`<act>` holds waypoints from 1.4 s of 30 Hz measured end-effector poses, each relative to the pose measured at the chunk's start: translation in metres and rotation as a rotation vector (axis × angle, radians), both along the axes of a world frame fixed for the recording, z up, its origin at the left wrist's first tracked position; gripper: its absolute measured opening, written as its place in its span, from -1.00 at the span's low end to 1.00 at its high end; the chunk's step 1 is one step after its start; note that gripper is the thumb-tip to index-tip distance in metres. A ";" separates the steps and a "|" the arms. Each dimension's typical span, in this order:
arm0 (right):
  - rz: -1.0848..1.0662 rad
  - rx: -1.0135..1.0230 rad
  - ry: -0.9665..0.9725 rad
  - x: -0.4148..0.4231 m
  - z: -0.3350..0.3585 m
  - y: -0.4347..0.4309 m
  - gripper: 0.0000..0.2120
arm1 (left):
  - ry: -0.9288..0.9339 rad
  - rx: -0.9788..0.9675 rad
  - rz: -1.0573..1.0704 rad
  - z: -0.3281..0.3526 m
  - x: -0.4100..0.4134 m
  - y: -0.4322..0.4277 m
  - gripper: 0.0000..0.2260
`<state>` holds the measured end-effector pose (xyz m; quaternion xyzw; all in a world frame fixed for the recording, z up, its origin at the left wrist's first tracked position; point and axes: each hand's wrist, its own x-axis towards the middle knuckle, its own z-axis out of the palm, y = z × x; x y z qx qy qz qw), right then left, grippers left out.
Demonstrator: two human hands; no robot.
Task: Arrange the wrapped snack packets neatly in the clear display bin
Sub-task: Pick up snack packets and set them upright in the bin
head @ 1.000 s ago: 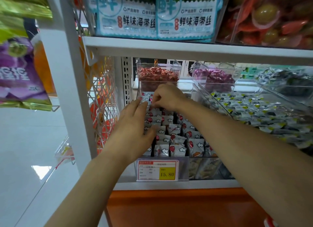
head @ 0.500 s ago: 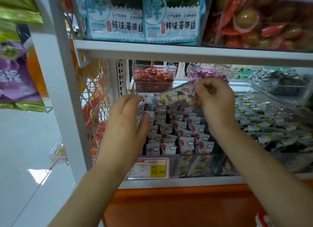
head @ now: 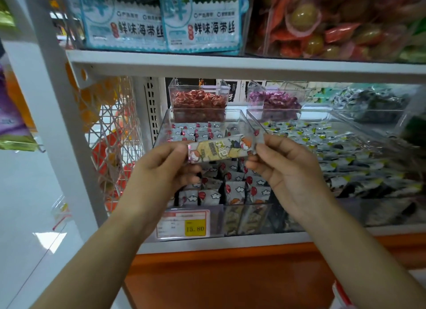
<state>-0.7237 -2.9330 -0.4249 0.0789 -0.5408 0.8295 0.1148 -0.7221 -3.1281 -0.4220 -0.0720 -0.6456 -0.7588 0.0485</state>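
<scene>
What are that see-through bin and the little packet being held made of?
The bin looks like hard clear plastic, glossy: packets show through its walls and its rim glints. The packet, pinched at each end by the left hand and right hand, looks like thin printed plastic film, shiny; possibly foil-lined.

A glossy plastic-film snack packet (head: 222, 148) sits above the clear, shiny plastic display bin (head: 247, 122); below that bin's front, a paper-looking price label (head: 183, 223); the shelf (head: 230, 66) above is smooth painted metal.
</scene>
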 end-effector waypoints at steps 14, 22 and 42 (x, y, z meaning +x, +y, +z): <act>-0.039 -0.150 -0.035 0.000 0.002 0.002 -0.76 | -0.123 0.187 -0.093 0.005 0.000 -0.003 -0.86; -0.161 -0.063 0.018 0.000 0.002 0.007 -0.82 | -0.064 0.167 -0.216 0.008 0.003 -0.002 -0.76; -0.270 0.614 0.235 0.007 -0.004 -0.007 -0.90 | 0.151 -0.238 -0.112 0.003 0.006 0.000 -0.63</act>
